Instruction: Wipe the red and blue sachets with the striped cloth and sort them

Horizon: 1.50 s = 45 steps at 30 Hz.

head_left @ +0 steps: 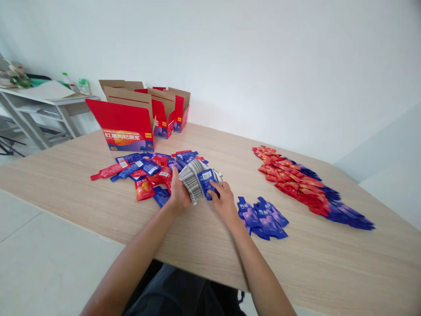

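My left hand point(180, 191) is closed around a thick fanned stack of sachets point(191, 178), whose pale, dark-striped edges face me. Between the thumb and fingers of my right hand point(224, 197) is a blue sachet point(206, 179) with a white barcode label, held against the stack's right side. Just beyond my left hand lies a loose heap of red and blue sachets point(131, 169), some overlapping. To the right of my right hand, a small pile of blue sachets point(268, 219) rests on the table, printed side up.
Open red cardboard boxes point(126, 120) stand at the back left of the wooden table point(204, 245). Long overlapping rows of red sachets point(292, 180) and blue sachets point(348, 215) run along the right. A white wall rises behind. Farther left is a side desk point(49, 98) with bottles.
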Each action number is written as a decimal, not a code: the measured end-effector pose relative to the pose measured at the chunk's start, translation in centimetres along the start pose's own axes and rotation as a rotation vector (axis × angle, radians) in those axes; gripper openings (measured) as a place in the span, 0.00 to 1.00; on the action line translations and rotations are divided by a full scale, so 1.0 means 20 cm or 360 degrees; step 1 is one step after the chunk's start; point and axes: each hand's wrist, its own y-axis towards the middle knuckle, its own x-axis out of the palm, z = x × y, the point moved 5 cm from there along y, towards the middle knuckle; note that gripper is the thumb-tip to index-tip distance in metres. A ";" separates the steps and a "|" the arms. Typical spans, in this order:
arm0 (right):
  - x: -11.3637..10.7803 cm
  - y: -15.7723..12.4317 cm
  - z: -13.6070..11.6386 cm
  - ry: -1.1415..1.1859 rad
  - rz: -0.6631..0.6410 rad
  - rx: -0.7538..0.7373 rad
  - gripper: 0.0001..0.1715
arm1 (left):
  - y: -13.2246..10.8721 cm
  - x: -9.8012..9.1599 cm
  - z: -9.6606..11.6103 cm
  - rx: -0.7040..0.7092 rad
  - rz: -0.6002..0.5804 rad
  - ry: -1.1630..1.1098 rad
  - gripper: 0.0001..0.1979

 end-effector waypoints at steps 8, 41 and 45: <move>0.01 -0.04 -0.08 -0.0353 -0.0018 -0.0310 0.31 | -0.03 0.01 -0.13 -0.0328 -0.0044 -0.0035 0.50; -0.06 -0.02 -0.07 0.0106 0.0385 0.0243 0.22 | -0.06 0.05 -0.15 -0.0299 -0.0030 -0.0026 0.51; -0.10 0.01 -0.01 0.0056 0.0472 0.0268 0.25 | -0.09 0.07 -0.22 -0.0432 -0.0107 0.0011 0.49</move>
